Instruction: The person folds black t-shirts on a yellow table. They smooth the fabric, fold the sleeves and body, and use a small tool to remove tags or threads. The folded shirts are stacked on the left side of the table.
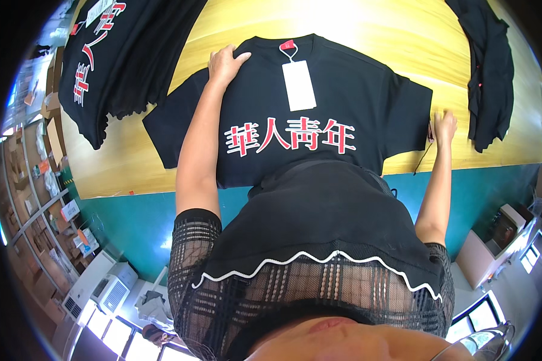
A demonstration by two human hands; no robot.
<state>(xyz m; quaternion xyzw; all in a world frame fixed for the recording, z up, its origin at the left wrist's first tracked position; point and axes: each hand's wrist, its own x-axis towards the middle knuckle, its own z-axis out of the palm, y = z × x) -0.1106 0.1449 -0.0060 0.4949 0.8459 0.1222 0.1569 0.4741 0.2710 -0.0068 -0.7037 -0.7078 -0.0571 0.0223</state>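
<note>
A black short-sleeved T-shirt (271, 90) lies spread face up on the yellow wood-grain table before me. Red characters edged in white (290, 136) run across its chest. At the collar a red neck label (288, 45) carries a blank-looking white hang tag (299, 85) on a loop. My left hand (226, 65) rests on the shirt's left shoulder, thumb apart from the fingers. Just beyond the right sleeve's hem, my right hand (445, 127) is curled around a small dark tool (430, 131), mostly hidden; a thin dark cord (422, 159) dangles beside it.
A heap of similar black printed shirts (117, 63) lies on the left of the table (433, 40). More black garments (491, 85) lie at the right. A black apron (329, 207) covers my front near the table edge. Shelves with cardboard boxes (27, 180) stand at far left.
</note>
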